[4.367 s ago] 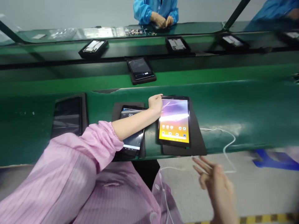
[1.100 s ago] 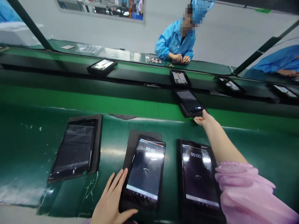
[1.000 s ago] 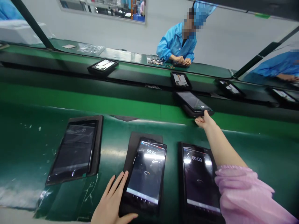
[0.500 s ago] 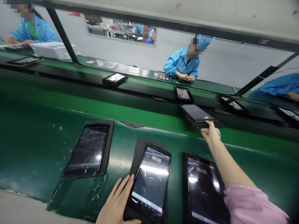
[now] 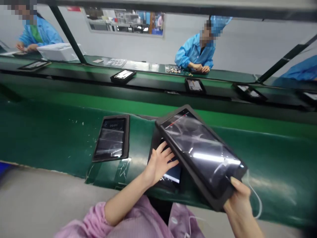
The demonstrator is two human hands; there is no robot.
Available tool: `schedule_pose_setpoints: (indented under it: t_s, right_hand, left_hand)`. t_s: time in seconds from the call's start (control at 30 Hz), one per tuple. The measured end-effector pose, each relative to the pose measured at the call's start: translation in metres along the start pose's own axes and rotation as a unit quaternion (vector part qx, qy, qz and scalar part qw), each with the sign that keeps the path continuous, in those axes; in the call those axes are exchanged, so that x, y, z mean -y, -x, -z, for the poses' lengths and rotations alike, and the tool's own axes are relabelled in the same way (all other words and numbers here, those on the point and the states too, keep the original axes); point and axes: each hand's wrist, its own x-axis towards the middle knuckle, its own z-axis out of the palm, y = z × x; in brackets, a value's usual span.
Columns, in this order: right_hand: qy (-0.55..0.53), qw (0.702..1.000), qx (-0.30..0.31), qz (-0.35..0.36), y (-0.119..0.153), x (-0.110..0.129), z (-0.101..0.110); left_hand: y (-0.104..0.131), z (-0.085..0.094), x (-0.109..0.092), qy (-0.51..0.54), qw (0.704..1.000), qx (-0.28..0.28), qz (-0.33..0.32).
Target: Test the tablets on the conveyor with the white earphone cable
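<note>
My right hand point(image 5: 239, 195) grips the near right corner of a dark tray with a large tablet point(image 5: 198, 145) in it, thumb on top. The tablet is tilted above the table, its dark glossy screen reflecting the lights. My left hand point(image 5: 162, 162) has its fingers spread over a second tablet point(image 5: 173, 173), which lies on the table partly under the hand and the raised tray. Whether my left hand touches either one I cannot tell. Farther left, a third tablet point(image 5: 110, 137) showing 00:01 lies on a dark pad.
Beyond the green table point(image 5: 49, 132) runs a dark conveyor belt point(image 5: 153, 87) carrying several trays with devices, such as one tray point(image 5: 195, 85). Across it, people in blue work clothes point(image 5: 195, 49) sit at a bench. A green frame post point(image 5: 66, 33) stands at left. A white cord point(image 5: 259, 198) hangs by my right wrist.
My right hand has come back from the belt and now holds a tray with a tablet close to me. My left hand has lifted from beside the middle tablet, fingers spreading. The view has shifted.
</note>
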Motion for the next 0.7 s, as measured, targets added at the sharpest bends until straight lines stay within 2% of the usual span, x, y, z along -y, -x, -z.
schedule_pose_setpoints:
  t_s: [0.13,0.2,0.33,0.4,0.47,0.53,0.6,0.7]
  right_hand:
    - [0.023,0.998,0.054,0.032,0.040,-0.013,-0.015]
    - [0.056,0.993,0.097,0.030,0.053,-0.020,-0.019]
    - [0.064,0.991,0.111,0.028,0.070,-0.036,-0.026]
    - [0.075,0.989,0.125,0.030,0.075,-0.038,-0.028]
    - [0.124,0.977,0.173,0.032,0.077,-0.034,-0.025]
    - [0.214,0.944,0.244,0.058,0.078,-0.022,-0.018]
    - [0.311,0.894,0.294,0.129,0.080,-0.005,-0.008]
    - [0.399,0.823,0.279,0.292,0.087,0.017,0.003]
  left_hand:
    - [0.014,-0.005,0.001,0.013,1.000,-0.015,0.013]
    - [0.025,-0.003,-0.001,0.029,0.998,-0.047,0.000]
    - [0.036,-0.004,-0.008,0.095,0.984,-0.145,-0.044]
    - [0.038,-0.006,-0.011,0.105,0.979,-0.170,-0.049]
    - [0.040,-0.006,-0.014,0.099,0.976,-0.188,-0.055]
    - [0.041,-0.004,-0.017,0.092,0.973,-0.202,-0.056]
    - [0.043,-0.002,-0.020,0.090,0.973,-0.207,-0.047]
    - [0.042,0.000,-0.026,0.091,0.974,-0.206,-0.037]
